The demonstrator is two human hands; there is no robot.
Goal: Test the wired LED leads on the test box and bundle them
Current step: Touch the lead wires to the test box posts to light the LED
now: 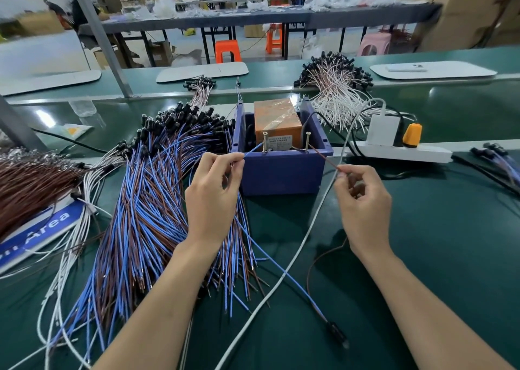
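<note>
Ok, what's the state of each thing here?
Left hand: pinching thin blue wire, tip at left brass screw.
Right hand: pinching thin brown wire, tip at right brass screw.
Black LED head: lit or not, unclear.
Blue-and-brown lead pile: loose, unbundled.
White adapter: plugged into power strip.

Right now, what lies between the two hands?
In the head view, the front wall of the blue test box lies between the left hand and right hand; a white cable passes beside the right one.
</note>
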